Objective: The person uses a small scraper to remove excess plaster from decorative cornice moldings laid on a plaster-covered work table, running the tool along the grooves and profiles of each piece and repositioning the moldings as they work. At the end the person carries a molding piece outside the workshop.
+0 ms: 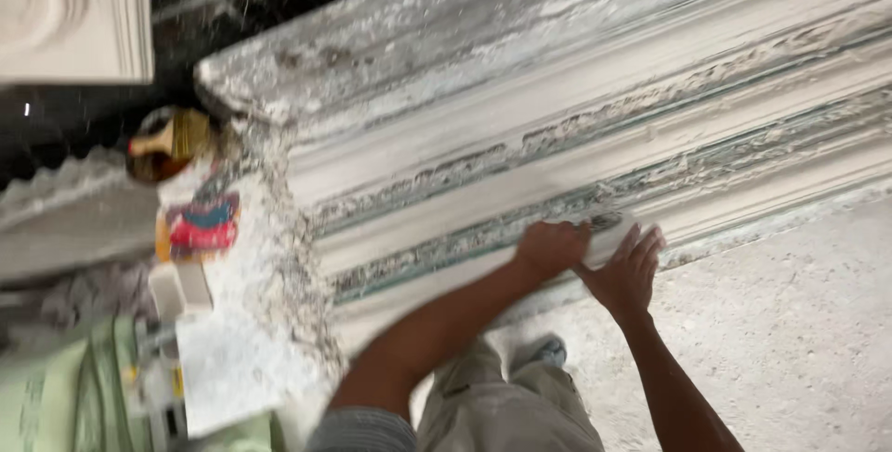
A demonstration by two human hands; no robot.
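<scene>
Both hands on the moulding's lower edge, plaster crusted all over.

Head view: left hand (pixel 550 248) is curled, knuckles pressed on the near band of the long white moulding (pixel 595 127); can't tell if it grips anything. Right hand (pixel 628 275) lies flat just beside it, fingers spread, holding nothing. Hands nearly touch. Moulding runs away from both hands, up and right. Risk, as I judge it: crust is flaky, so hard pressure could chip the profile. Jar (pixel 167 143) and packet (pixel 199 226) sit well left of the hands, clear of any sweep.
</scene>
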